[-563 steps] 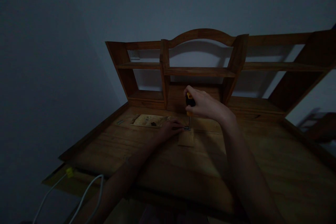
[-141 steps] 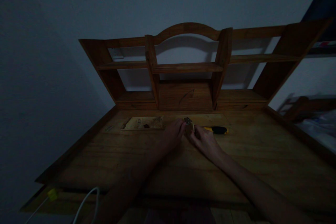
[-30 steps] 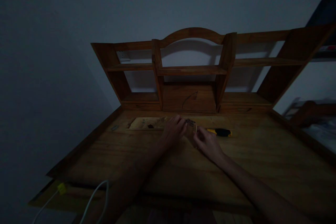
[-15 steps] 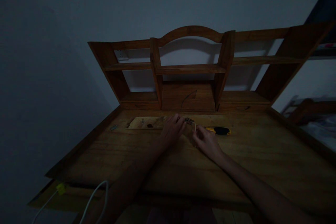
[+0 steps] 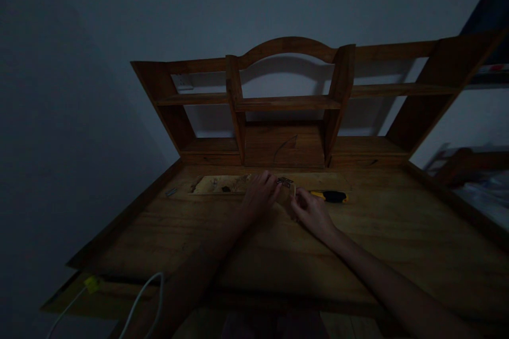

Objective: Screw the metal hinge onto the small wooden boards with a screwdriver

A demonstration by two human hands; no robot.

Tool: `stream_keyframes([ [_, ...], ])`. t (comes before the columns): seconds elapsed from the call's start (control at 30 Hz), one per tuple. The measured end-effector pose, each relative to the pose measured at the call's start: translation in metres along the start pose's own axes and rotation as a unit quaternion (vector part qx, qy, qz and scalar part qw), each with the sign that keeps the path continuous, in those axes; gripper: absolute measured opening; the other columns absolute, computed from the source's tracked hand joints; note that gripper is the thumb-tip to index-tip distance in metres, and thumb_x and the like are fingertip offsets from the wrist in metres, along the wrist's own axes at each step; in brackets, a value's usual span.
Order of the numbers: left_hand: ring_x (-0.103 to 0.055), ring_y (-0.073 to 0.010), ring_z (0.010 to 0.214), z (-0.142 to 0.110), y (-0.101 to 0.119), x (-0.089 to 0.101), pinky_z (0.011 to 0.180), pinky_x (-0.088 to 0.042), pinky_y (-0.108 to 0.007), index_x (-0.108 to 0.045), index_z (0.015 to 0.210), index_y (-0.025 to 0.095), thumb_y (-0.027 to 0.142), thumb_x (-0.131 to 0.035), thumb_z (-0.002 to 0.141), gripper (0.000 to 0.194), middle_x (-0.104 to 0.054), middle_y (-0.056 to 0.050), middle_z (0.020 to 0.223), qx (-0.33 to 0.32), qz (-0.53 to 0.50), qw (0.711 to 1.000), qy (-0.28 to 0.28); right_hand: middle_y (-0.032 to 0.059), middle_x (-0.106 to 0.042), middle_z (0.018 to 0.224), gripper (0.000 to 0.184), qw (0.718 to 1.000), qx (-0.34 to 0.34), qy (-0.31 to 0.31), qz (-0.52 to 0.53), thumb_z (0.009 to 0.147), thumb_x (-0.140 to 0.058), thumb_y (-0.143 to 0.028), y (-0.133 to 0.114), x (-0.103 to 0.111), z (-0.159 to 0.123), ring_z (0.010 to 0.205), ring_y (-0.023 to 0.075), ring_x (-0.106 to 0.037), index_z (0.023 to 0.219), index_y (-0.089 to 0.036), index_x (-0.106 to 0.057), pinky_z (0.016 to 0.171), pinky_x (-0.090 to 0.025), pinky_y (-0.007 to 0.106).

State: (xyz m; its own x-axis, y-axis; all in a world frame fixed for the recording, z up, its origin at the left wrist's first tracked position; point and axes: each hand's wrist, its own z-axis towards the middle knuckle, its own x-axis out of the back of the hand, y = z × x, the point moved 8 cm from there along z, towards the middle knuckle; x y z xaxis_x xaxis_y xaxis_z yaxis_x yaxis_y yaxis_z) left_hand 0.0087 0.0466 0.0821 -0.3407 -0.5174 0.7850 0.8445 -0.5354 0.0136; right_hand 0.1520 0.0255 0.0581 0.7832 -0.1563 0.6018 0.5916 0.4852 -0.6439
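Observation:
My left hand (image 5: 260, 193) rests at the middle of the desk, fingers bent together against a small slotted metal piece (image 5: 285, 181), perhaps a hinge. Under and left of that hand lies a pale wooden strip (image 5: 207, 184) with dark, rough patches. To the right, my right hand (image 5: 312, 212) is closed, pinching a thin pale stick-like piece (image 5: 295, 189) whose kind is too dim to tell. The piece stands upright beside the metal one. Just past the right fingers lies a tool with a yellow and black handle (image 5: 334, 197); its tip is hidden by the hand.
A wooden shelf unit (image 5: 286, 103) rises at the back of the desk (image 5: 397, 238). One small metal piece (image 5: 170, 192) lies at the left. A white cable (image 5: 141, 296) and a yellow tag (image 5: 91, 284) are at the front left edge. The room is dim.
The view has shifted very slightly. Both hands stay in nearly the same place, and the metal piece between them looks slightly turned.

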Motion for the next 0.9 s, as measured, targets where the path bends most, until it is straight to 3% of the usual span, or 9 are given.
stream_keyframes([
  [0.4,-0.054,-0.0188,0.091,0.0,-0.007,-0.01,0.081,-0.043,-0.033,-0.056,0.097,0.02,0.04,-0.037,0.102,0.028,-0.057,-0.006,0.097,0.022,-0.007,0.999,-0.032,-0.0005,-0.063,0.067,0.017,1.0,0.001,0.011,0.0,0.092,-0.051,-0.032,0.005,-0.002,0.001,0.06,0.0137,-0.059,0.081,-0.021,-0.057,0.058,-0.042,0.023],
  [0.6,-0.055,-0.0188,0.09,0.0,-0.002,-0.01,0.08,-0.042,-0.033,-0.056,0.099,0.021,0.028,-0.035,0.103,0.023,-0.057,-0.005,0.096,0.001,0.003,0.999,-0.034,-0.001,-0.063,0.066,0.016,1.0,0.006,0.008,0.005,0.092,-0.051,-0.031,0.004,-0.001,0.001,0.059,0.0138,-0.06,0.082,-0.02,-0.057,0.059,-0.041,0.024],
  [0.9,-0.056,-0.019,0.089,-0.002,-0.002,-0.015,0.083,-0.045,-0.034,-0.055,0.095,0.018,0.026,-0.03,0.103,0.027,-0.059,-0.006,0.092,-0.021,0.005,1.0,-0.012,-0.0012,-0.063,0.064,0.014,1.0,0.011,-0.007,0.01,0.092,-0.051,-0.029,0.002,-0.005,0.0,0.059,0.0146,-0.061,0.083,-0.02,-0.058,0.06,-0.043,0.025],
])
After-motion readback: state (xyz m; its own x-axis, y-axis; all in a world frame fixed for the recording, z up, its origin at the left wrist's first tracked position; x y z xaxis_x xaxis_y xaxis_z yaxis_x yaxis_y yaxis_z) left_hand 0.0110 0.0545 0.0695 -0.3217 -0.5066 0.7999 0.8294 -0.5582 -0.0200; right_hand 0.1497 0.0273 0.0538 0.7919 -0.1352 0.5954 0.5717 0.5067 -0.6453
